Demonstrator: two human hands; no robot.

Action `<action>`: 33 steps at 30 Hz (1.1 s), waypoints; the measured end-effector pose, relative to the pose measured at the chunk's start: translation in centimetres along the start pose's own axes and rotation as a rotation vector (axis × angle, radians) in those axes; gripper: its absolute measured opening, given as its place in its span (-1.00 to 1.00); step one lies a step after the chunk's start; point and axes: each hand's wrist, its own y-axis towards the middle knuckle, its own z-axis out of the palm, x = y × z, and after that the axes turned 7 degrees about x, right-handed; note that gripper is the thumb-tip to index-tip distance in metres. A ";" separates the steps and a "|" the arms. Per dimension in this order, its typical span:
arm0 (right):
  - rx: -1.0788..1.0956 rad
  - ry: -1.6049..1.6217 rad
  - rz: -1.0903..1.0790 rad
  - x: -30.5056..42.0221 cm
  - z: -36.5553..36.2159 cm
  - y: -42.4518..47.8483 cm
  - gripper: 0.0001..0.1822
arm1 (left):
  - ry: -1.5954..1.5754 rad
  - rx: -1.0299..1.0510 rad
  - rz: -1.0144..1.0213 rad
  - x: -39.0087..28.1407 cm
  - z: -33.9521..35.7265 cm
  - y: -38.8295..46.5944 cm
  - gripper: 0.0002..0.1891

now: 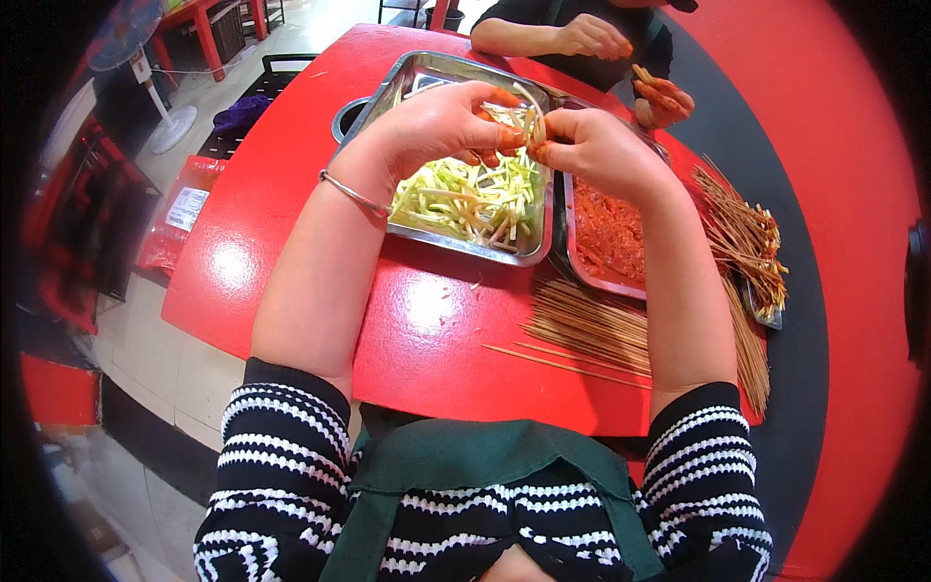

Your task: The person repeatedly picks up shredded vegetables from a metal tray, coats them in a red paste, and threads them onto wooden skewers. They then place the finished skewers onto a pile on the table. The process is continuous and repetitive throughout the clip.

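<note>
My left hand (476,127), its fingertips smeared with red sauce, holds a small bunch of pale vegetable strips (518,116) above a steel tray (465,249). Pinched together, the fingers of my right hand (593,145) meet the end of that bunch; what else sits between them is hidden. Loose pale-green strips (465,200) fill much of the tray below. Just right of it, partly under my right forearm, a second tray (607,288) holds red-sauced raw meat (604,233).
Bare bamboo skewers (589,320) lie in front of the meat tray. Loaded skewers (745,240) are piled at the right, by the red wall. Across the red table (291,189), a person's hands (662,102) hold food. A fan (145,80) stands at left.
</note>
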 end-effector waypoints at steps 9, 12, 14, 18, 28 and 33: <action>-0.083 -0.440 0.037 2.2 0.6 -0.8 -0.78 | -0.080 -0.029 0.139 0.1 1.1 0.7 -0.84; -0.232 -0.283 -0.045 0.4 0.7 -1.3 -0.76 | -0.156 -0.041 0.160 0.1 1.0 0.7 -0.85; -0.303 0.084 -0.106 -1.0 1.5 -1.4 -0.75 | -0.209 -0.070 0.181 0.1 1.1 0.8 -0.86; -0.277 0.944 -0.122 -1.3 2.9 -2.2 -0.73 | -0.113 -0.079 0.271 0.2 1.8 1.1 -0.89; -0.248 1.268 -0.075 -2.9 3.3 -4.9 -0.82 | -0.114 -0.036 0.300 0.5 5.0 1.9 -0.93; -0.284 1.371 0.042 -2.9 3.8 -6.0 -0.83 | -0.052 -0.093 0.322 1.5 6.3 2.4 -0.96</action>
